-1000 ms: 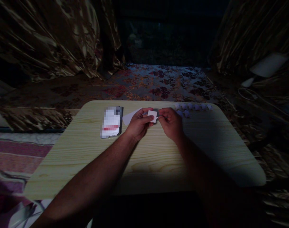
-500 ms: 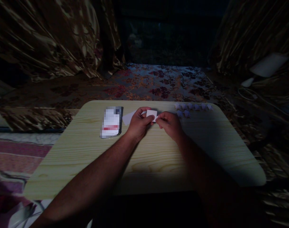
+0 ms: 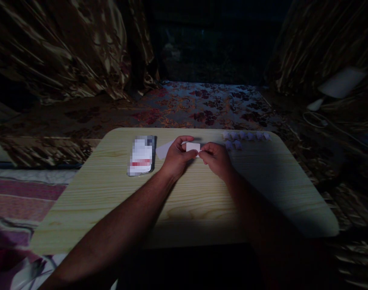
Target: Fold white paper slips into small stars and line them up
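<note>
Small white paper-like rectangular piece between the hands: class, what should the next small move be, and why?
Probably, the right hand should pinch the near right corner of the small white paper-like rectangular piece. The left hand holds it, thumb over its near edge, and the right fingertips sit at that corner, though their grip is too small to tell.
</note>
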Demonstrator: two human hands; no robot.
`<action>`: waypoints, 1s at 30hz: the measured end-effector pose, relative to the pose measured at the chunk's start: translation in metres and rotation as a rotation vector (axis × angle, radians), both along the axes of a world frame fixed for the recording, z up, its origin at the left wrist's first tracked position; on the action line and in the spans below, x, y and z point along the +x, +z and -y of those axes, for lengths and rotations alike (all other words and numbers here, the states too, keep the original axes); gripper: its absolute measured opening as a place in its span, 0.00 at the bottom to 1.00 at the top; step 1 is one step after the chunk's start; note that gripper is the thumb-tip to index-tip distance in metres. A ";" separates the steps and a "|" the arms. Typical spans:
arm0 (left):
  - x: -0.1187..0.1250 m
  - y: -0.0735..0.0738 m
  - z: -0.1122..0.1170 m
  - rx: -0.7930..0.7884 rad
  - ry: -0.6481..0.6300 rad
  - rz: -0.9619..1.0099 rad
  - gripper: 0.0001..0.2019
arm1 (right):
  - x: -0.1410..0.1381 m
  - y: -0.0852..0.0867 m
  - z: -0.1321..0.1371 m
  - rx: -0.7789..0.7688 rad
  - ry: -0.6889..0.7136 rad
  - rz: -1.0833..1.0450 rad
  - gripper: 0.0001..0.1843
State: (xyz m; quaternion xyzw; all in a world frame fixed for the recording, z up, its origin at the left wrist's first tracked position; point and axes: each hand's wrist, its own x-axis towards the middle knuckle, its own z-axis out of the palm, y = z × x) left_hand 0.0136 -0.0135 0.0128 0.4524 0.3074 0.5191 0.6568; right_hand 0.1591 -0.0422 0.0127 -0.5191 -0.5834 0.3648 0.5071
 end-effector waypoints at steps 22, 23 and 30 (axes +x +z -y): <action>0.001 -0.002 0.001 0.058 0.097 -0.101 0.22 | -0.001 -0.003 -0.002 0.010 -0.028 0.028 0.06; 0.001 -0.002 0.001 0.056 0.094 -0.097 0.22 | -0.001 -0.003 -0.002 0.004 -0.025 0.023 0.06; 0.001 -0.006 0.000 0.027 0.032 -0.053 0.23 | 0.000 -0.005 -0.002 0.003 -0.007 0.062 0.07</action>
